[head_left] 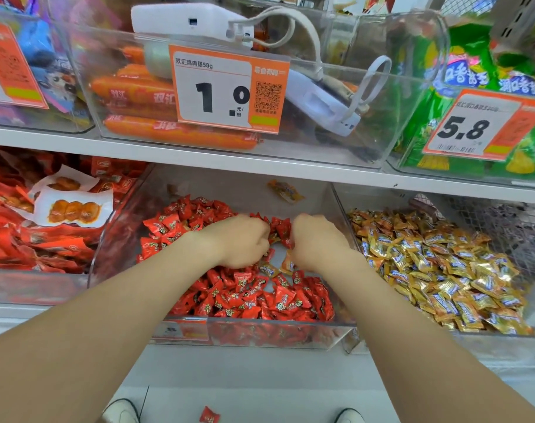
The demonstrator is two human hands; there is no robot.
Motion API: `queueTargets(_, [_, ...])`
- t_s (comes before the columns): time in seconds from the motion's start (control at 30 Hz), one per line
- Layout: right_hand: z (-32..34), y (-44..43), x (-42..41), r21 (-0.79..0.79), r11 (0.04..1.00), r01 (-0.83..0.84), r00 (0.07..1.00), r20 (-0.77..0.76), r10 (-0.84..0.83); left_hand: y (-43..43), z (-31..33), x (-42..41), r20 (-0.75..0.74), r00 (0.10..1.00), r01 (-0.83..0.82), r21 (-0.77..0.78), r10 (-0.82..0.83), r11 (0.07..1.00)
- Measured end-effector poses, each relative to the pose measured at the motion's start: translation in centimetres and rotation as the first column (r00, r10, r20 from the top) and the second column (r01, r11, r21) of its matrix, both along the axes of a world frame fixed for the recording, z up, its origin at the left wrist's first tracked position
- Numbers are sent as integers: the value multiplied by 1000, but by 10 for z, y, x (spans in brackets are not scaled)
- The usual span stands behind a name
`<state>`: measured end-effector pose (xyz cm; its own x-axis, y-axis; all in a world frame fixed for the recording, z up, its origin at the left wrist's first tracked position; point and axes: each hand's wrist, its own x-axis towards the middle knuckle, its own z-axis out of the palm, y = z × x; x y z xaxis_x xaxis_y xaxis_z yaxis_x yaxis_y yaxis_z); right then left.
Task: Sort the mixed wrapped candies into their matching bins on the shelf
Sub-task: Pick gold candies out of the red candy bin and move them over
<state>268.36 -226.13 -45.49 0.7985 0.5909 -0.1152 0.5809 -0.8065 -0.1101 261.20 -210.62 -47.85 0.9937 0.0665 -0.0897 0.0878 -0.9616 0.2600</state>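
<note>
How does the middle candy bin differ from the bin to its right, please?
The middle bin holds mostly red candies with a few gold strays mixed in; the right bin holds gold candies. The left hand and right hand are both down in the middle bin; neither is in the right bin. Both bins are clear plastic and sit side by side on one shelf.

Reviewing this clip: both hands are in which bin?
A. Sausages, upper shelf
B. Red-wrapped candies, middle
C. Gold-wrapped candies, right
B: the left hand and the right hand both sit inside the middle bin, among the red candies, with a few stray gold candies between them.
</note>
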Motion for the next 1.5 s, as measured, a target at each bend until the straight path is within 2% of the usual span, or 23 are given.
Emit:
queueTargets(0.07, [-4,1,-1,-9,1000,-12,1000,15,12,-3,-1,1,14,1000,-2,32,2,999])
queueTargets(0.17, [-4,2,3,11,1000,1,999,-43,-1,-8,-8,3,1,1000,19,86,-20,996])
queueTargets(0.3, [-6,0,7,30,999,19,998,-64,-17,-10,-14,6,-116,991,83,87,-73,993])
queueTargets(0.5, [-27,5,-7,-56,997,-49,995,-85,44,-7,-14,5,-63,998,23,39,-20,999])
queueTargets(0.57, [-27,6,-8,-47,997,-60,995,-77,56,-1,-9,3,3,1000,1,-12,-1,1000])
queueTargets(0.7, [7,7,-6,93,995,-20,988,-152,34,12,-3,3,128,990,-44,-125,60,991])
queueTargets(0.8, [41,-4,-11,248,968,-32,993,-103,59,16,-8,6,157,986,-36,-124,55,992])
queueTargets(0.9, [53,-31,-21,419,898,-136,985,-39,168,4,-3,12,124,988,-72,-121,87,990])
queueTargets(1.0, [54,-56,-26,442,862,-248,963,15,269,-9,2,22,89,981,-164,-96,172,982])
queueTargets(1.13, [50,-72,-14,474,834,-284,959,124,256,-9,-16,41,82,981,-178,21,176,984])
queueTargets(1.23, [45,-81,-8,494,817,-298,954,133,268,-11,-26,50,80,977,-206,103,199,973])
queueTargets(1.37, [47,-88,-3,581,767,-271,957,75,281,-18,-28,62,52,972,-233,126,228,964])
queueTargets(1.5, [46,-85,-1,589,764,-261,953,33,300,-22,-27,65,37,969,-248,133,246,960])
